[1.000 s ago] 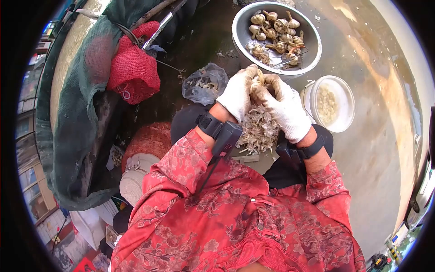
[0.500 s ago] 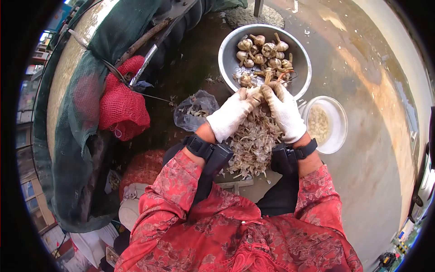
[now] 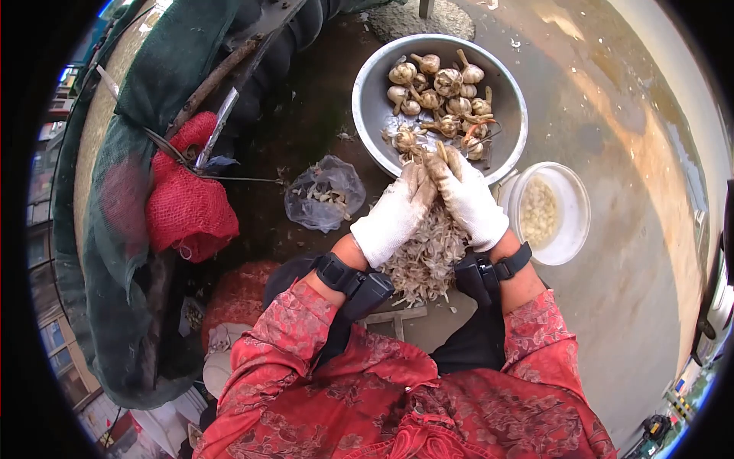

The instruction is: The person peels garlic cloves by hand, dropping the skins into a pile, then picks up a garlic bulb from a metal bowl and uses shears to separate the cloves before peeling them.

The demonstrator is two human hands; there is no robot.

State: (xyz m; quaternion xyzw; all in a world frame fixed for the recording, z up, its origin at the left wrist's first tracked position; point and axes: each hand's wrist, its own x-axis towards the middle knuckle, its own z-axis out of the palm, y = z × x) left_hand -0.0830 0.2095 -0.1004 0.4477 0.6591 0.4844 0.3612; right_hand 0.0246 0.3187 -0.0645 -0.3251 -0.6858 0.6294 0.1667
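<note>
My left hand, in a white knit glove with dirty fingertips, is closed against my right hand, gloved the same way. Between the fingers of both hands is a garlic bulb, mostly hidden; what looks like its stem pokes up. They meet just at the near rim of a metal basin holding several whole garlic bulbs and loose skins. Below my hands lies a heap of papery garlic skins, partly covered by the gloves.
A white plastic tub with pale peeled cloves stands right of my hands. At the left lies a clear plastic bag with bits inside. Red mesh bag and green netting hang further left, beside a metal bar.
The fingers have drawn closer together around the garlic, and less of its stem shows. The view has shifted slightly, moving the basin and red mesh bag left in the picture.
</note>
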